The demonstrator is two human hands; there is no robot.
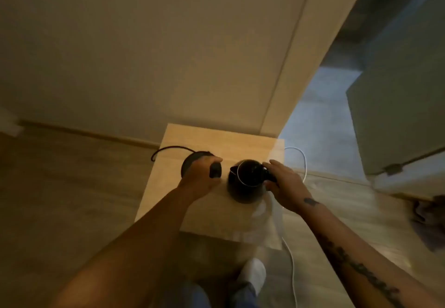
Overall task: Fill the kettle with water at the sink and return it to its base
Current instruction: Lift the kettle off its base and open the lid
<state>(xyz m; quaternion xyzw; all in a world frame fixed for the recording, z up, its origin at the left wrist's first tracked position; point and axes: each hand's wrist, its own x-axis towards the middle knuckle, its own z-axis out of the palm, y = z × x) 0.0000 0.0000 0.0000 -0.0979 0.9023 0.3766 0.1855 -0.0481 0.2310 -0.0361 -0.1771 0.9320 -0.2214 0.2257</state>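
Black kettle (245, 183) (open): right hand (285, 187) grips handle (269, 175); left hand (199, 179) fingers (209, 160) clasp dark object (215, 170).

A small light wooden table (216, 139) stands against a beige wall (144, 43). A white cable (292, 262) trails over the wood-look floor (72, 187) beside it. The dark heap (428, 214) at the right is perhaps cloth.

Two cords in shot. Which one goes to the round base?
The black cord, curving off the base at the table's left. The white cord loops past the table's right edge and runs down the floor.
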